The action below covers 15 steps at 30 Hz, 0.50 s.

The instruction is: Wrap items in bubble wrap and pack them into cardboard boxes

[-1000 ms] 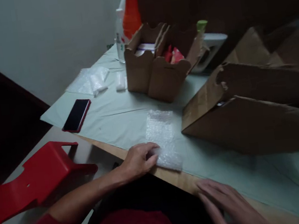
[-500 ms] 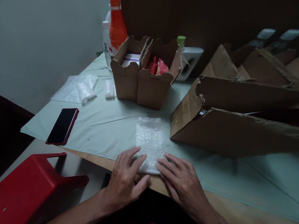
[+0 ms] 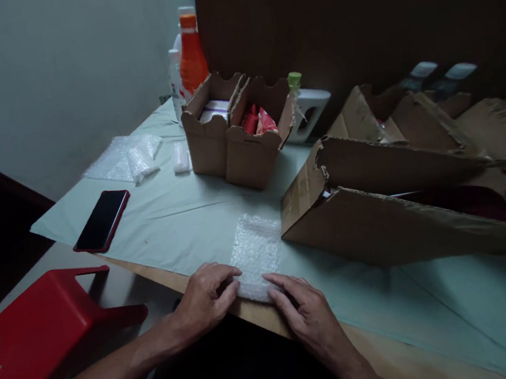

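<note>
A sheet of bubble wrap (image 3: 256, 245) lies on the table's pale green cover at the near edge, and its near end forms a thicker fold or roll. At that end's left corner, my left hand (image 3: 207, 295) is closed, with thumb and fingers pinching the wrap. My right hand (image 3: 305, 307) grips the right corner the same way, index finger on top and thumb in front. Whether anything lies inside the fold cannot be made out.
Two small cardboard bins (image 3: 245, 159) stand at the back, near an orange bottle (image 3: 192, 58). A long cardboard box (image 3: 377, 226) is close on the right. To the left are a phone (image 3: 102, 220), more bubble wrap (image 3: 115, 160) and a red stool (image 3: 53, 331).
My fingers have gone from lying spread on the bubble wrap to pinching its near corners. Its near end now looks folded up. The view has shifted slightly.
</note>
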Motion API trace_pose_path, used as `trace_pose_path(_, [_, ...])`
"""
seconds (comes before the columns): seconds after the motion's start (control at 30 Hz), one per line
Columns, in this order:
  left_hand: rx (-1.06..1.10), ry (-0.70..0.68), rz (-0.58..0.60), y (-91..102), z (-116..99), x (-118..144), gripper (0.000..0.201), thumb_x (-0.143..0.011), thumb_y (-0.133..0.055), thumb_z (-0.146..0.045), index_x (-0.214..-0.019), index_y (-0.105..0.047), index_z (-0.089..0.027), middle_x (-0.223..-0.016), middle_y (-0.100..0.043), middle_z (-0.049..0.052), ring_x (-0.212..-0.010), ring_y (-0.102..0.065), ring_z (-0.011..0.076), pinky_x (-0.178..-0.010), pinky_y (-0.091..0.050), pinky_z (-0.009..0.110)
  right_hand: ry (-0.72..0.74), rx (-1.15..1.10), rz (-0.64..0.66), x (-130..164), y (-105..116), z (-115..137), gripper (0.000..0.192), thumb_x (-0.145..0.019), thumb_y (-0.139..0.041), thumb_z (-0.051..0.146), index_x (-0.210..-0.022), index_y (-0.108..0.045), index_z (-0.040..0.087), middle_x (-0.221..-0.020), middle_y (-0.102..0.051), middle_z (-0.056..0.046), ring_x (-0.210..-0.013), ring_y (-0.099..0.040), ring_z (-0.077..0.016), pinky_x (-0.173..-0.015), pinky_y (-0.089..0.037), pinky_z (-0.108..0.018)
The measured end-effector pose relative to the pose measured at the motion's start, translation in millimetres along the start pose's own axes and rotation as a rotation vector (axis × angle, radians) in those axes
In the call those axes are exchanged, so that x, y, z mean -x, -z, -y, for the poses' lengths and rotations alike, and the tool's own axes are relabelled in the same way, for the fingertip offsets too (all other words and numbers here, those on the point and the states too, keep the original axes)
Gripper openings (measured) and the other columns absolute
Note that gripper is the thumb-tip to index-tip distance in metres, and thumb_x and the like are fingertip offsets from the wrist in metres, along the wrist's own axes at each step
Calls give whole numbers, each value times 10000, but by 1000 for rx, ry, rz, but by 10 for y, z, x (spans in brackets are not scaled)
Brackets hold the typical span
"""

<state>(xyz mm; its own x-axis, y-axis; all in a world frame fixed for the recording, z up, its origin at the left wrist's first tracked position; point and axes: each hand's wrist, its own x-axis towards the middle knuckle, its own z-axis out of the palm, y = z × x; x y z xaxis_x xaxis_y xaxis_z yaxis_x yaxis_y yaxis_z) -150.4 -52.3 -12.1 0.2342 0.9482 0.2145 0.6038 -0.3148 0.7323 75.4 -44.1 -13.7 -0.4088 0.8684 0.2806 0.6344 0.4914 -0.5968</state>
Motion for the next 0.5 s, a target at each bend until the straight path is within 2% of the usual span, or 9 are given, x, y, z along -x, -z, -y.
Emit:
trace_pose_path(0.17, [-271, -108, -32, -102, 52, -136, 203, -917, -537, -158, -1068, -673, -160, -842, -710, 63, -771, -650, 210, -747, -532, 359, 52, 226, -230, 87, -24, 78, 218, -963, -538, 218, -1138, -667, 217, -1069, -720, -99, -964, -667, -246, -823, -498, -398])
trace_pose_path(0.27, [-346, -135, -71, -115, 53, -136, 193, -937, -534, -185, -1081, -661, -172, -974, -692, 99, -878, -638, 235, -787, -535, 380, 109, 235, -143, 124, -21, 152, 240, -938, -576, 227, -1167, -647, 239, -1155, -694, -105, -1067, -627, -267, -917, -458, -447])
trace_pose_path(0.33, [-320, -177, -100, -96, 39, -77, 200, -933, -564, -212, -1113, -642, -175, -1133, -663, 131, -1017, -618, 263, -875, -525, 419, 130, 224, -95, 126, -31, 168, 242, -941, -560, 199, -1166, -640, 242, -1139, -710, -93, -1082, -626, -263, -953, -439, -463])
trace_pose_path(0.4, [-274, -242, -71, -71, 21, 7, 250, -916, -607, -229, -1161, -617, -178, -1235, -636, 140, -1148, -573, 292, -967, -492, 460, 133, 204, -110, 113, -45, 159, 236, -960, -513, 149, -1136, -640, 241, -1077, -732, -75, -1032, -649, -241, -934, -446, -445])
trace_pose_path(0.5, [-187, -301, 11, -40, -7, 115, 279, -922, -583, -161, -1199, -592, -195, -1164, -681, 100, -1179, -559, 278, -1017, -454, 469, 128, 119, -141, 101, -42, 139, 213, -975, -492, 116, -1086, -635, 228, -986, -748, -48, -907, -674, -200, -851, -474, -388])
